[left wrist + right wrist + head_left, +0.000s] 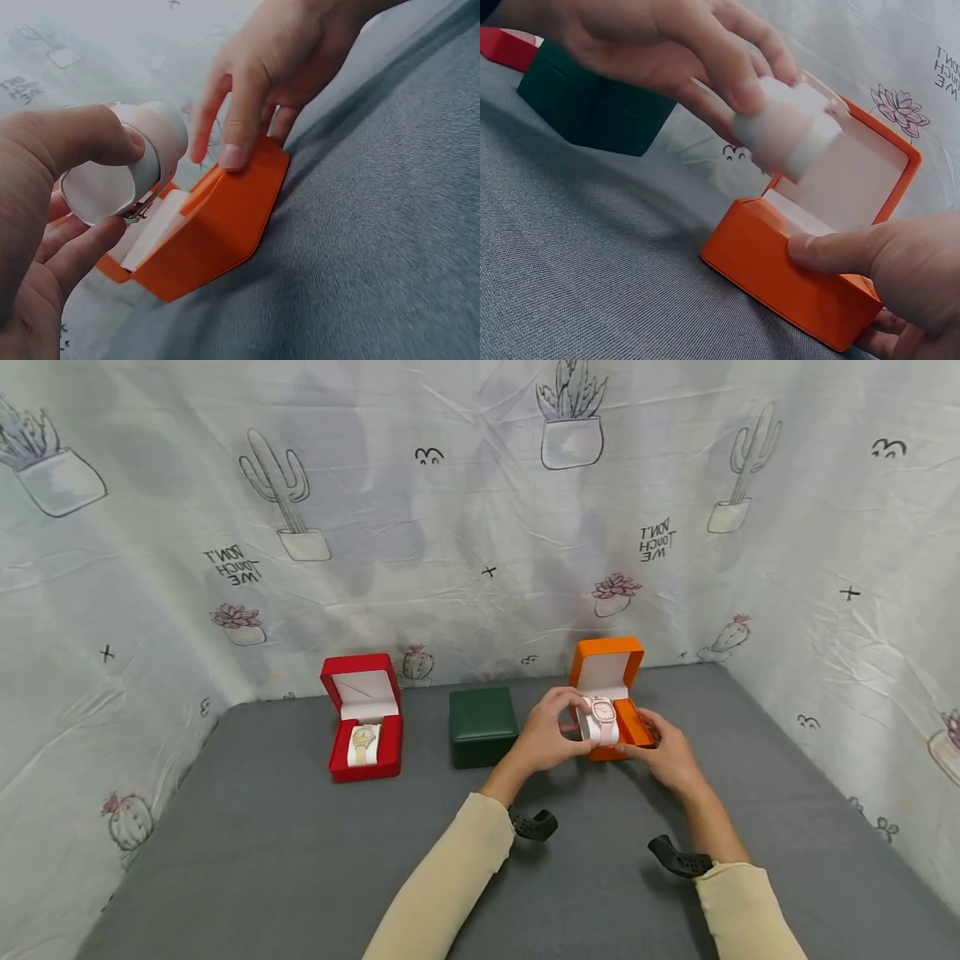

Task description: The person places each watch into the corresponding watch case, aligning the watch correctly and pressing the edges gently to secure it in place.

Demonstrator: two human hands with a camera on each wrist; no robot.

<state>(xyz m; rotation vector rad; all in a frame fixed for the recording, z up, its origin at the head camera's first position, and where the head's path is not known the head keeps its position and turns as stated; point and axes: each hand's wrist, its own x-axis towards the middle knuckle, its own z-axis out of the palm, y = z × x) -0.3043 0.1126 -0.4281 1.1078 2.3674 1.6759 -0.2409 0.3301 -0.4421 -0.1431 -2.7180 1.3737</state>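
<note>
A pink-strapped watch (602,713) with a square dial is wrapped round a white watch pillow (97,191). My left hand (551,733) pinches that pillow by its end between thumb and fingers, raised above the orange watch box (637,732). The box stands with its lid up, showing a white lining (847,176). At the box's right side, my right hand (670,758) grips it, the thumb (817,251) on the front wall and the other fingers round the side. In the left wrist view this right hand (281,64) comes down onto the box corner.
A closed dark green box (483,727) stands left of the orange one. Farther left, an open red box (365,768) holds a cream-strapped watch (363,742) on a white pillow. A patterned cloth (480,527) hangs behind the grey tabletop (300,860).
</note>
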